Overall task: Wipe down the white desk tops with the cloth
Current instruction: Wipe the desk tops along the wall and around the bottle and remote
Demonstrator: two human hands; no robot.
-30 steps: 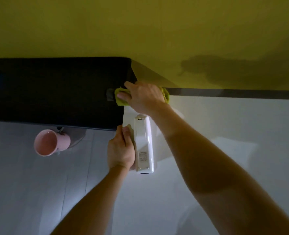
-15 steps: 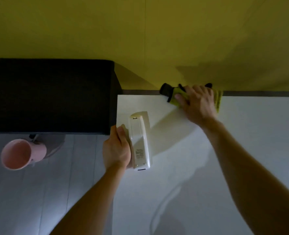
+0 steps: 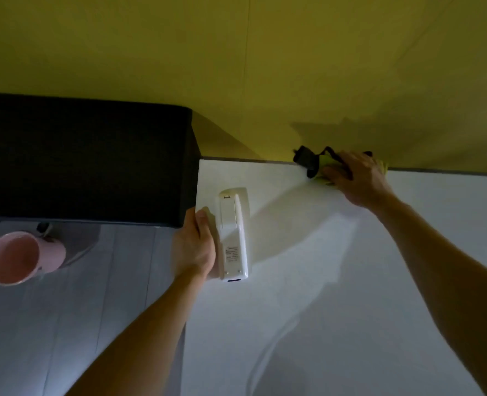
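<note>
**Cloth pressed against the back edge of the white desk**

The yellow-green cloth (image 3: 325, 168) lies on the white desk (image 3: 351, 281) at its far edge, right where the top meets the yellow wall (image 3: 236, 67). The right hand (image 3: 358, 178) lies on top of it, palm down. Its fingers (image 3: 340, 174) are stretched out fairly flat over the fabric, pressing it to the surface rather than bunching it up. Only slivers of cloth show at the fingertips and past the far side of the hand.

Touching the cloth on its left is a small black object with a looped black cord (image 3: 308, 161). It sits against the wall, and the dim light makes it hard to say what it is.

Nearer the camera, at the desk's left corner, the left hand (image 3: 193, 247) grips a white remote control (image 3: 233, 235). The thumb lies along its long left side, and the other fingers are hidden behind it. The remote points away from the person with its labelled back face up. It throws a shadow on the desk, and whether it touches the top cannot be told.

A black box-like unit (image 3: 85, 158) butts against the desk's left side. Below it, on a lower grey surface (image 3: 93, 310), is a pink mug (image 3: 16, 257) with its mouth turned toward the camera. It is well apart from both hands.
</note>
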